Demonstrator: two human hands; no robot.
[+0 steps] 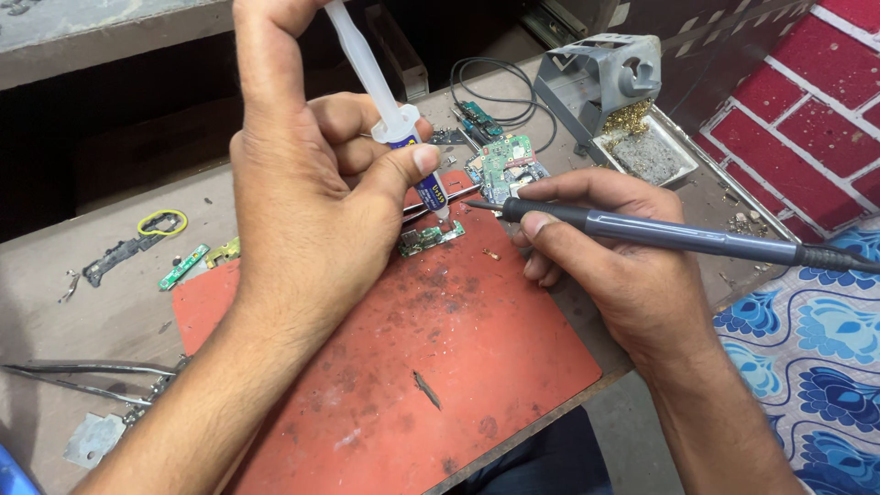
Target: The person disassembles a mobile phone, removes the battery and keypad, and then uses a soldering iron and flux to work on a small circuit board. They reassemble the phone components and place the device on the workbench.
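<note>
The left hand [302,211] fills the foreground, its forearm rising from the lower edge over the red mat [431,367], a worn, stained pad that covers the middle of the surface [110,312]. The fingers of this hand are curled and pressed around a translucent syringe [390,101], thumb on one side, forefinger on the other, holding it steeply tilted with its blue-labelled barrel pointing down. The syringe tip sits at or just above a small green circuit board [431,238] lying near the far edge of the mat; whether it touches cannot be told. A pair of thin tweezers [440,202] shows just behind the syringe, at the far edge of the mat, its grip hidden by the left hand.

The right hand [605,266] rests at the right edge of the mat, fingers pinching a dark grey soldering iron [660,234] like a pen; its fine tip points left, just beside the small board, over the far part of the mat.

Beyond the mat lies a larger green circuit board [504,165], and further beyond that a grey iron stand [605,82] with brass wool and a grey sponge tray. Left of the mat lie a narrow green strip board [183,268], a black frame piece [119,257] and a yellow ring [162,223]. Near the mat's left front corner rest long metal tweezers [82,376].
</note>
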